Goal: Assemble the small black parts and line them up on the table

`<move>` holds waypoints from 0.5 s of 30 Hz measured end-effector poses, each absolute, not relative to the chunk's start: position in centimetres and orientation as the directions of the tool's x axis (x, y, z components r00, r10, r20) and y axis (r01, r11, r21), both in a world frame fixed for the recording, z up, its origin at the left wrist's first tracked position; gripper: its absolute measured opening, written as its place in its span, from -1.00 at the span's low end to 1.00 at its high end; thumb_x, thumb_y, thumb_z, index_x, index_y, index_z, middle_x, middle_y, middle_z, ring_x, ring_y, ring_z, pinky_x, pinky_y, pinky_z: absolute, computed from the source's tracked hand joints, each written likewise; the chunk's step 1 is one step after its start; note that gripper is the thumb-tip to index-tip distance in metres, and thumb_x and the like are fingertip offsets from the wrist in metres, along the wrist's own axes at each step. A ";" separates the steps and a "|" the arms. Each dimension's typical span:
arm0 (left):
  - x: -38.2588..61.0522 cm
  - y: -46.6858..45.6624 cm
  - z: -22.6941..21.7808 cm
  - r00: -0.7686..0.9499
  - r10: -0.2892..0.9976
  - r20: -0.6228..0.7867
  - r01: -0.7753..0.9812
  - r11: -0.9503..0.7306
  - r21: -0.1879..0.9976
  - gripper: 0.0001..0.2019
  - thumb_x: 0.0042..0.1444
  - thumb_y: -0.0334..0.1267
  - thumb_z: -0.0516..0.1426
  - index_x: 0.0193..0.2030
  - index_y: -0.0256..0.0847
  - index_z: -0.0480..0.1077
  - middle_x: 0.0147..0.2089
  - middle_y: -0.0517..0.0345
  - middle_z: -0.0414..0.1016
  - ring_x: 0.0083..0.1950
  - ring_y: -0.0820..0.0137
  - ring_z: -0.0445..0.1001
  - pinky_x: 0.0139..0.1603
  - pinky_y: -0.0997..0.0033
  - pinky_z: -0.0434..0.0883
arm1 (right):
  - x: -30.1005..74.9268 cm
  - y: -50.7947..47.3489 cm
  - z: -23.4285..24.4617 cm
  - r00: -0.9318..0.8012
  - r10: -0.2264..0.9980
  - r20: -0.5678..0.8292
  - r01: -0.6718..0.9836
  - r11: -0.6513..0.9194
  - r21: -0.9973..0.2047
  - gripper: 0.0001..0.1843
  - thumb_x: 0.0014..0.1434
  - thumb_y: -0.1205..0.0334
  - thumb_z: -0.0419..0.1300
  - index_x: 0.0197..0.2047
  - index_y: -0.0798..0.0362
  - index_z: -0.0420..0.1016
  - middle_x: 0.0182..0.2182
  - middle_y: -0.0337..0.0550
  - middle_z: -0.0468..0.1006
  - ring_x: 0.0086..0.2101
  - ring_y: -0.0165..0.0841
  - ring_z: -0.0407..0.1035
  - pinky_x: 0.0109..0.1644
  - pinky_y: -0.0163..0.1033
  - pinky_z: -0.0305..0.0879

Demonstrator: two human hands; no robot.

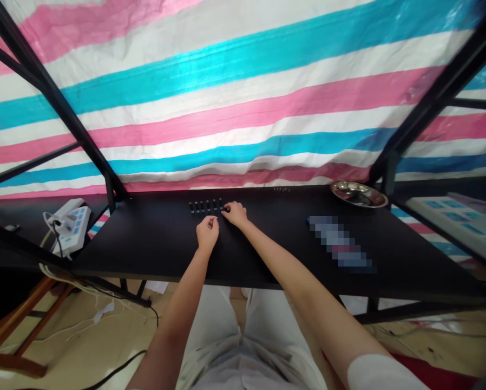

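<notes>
A row of several small dark upright pieces stands on the black table near its far edge. My right hand reaches to the right end of that row, fingers pinched on the last piece. My left hand rests on the table just in front of the row, curled into a loose fist; what it holds, if anything, is hidden.
A shallow metal dish sits at the table's far right, with a few tiny dark pieces left of it. A white power strip with cables lies left. Black frame bars rise at both sides; a striped tarp hangs behind.
</notes>
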State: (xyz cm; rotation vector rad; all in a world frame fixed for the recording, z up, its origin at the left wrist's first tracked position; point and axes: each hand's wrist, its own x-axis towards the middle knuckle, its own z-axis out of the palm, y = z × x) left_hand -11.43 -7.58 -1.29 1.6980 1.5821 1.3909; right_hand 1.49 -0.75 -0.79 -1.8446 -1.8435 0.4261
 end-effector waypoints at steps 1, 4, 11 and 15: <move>-11.4 -7.6 -1.3 -0.156 0.919 0.362 0.474 -0.251 0.844 -0.81 0.06 -0.25 0.00 -0.32 -0.23 0.42 -0.57 0.24 0.41 -0.60 0.55 0.31 -0.49 0.57 0.31 | 1.3 -0.4 -0.8 0.039 0.992 0.119 0.836 0.033 -0.548 -0.71 0.03 0.09 0.16 -0.18 0.00 0.47 -0.20 -0.09 0.44 -0.14 -0.25 0.24 -0.14 -0.16 0.13; -11.3 -7.5 -1.4 -0.149 0.926 0.348 0.463 -0.245 0.852 -0.81 0.05 -0.24 0.01 -0.32 -0.23 0.41 -0.58 0.25 0.39 -0.60 0.55 0.31 -0.50 0.57 0.30 | 0.9 0.3 -0.8 0.035 0.991 0.129 0.832 0.042 -0.553 -0.72 0.02 0.07 0.16 -0.21 0.00 0.48 -0.22 -0.10 0.45 -0.14 -0.24 0.25 -0.15 -0.17 0.12; -11.5 -7.4 -1.7 -0.140 0.929 0.341 0.407 -0.260 0.876 -0.77 0.10 -0.17 -0.02 -0.30 -0.23 0.40 -0.56 0.22 0.39 -0.57 0.54 0.33 -0.51 0.57 0.30 | 1.3 0.1 -0.7 0.034 0.980 0.196 0.822 0.084 -0.564 -0.82 0.07 0.15 0.11 -0.29 0.03 0.46 -0.29 -0.14 0.47 -0.22 -0.29 0.28 -0.21 -0.22 0.10; -11.4 -7.6 -1.1 -0.151 0.924 0.351 0.332 -0.287 0.899 -0.73 0.13 -0.13 -0.03 -0.19 -0.23 0.36 -0.52 0.22 0.38 -0.58 0.56 0.32 -0.53 0.58 0.29 | 2.6 -1.1 1.2 -0.124 0.942 0.312 0.839 0.267 -0.474 -0.83 0.09 0.20 0.09 -0.28 0.07 0.43 -0.35 -0.15 0.46 -0.28 -0.33 0.28 -0.25 -0.26 0.07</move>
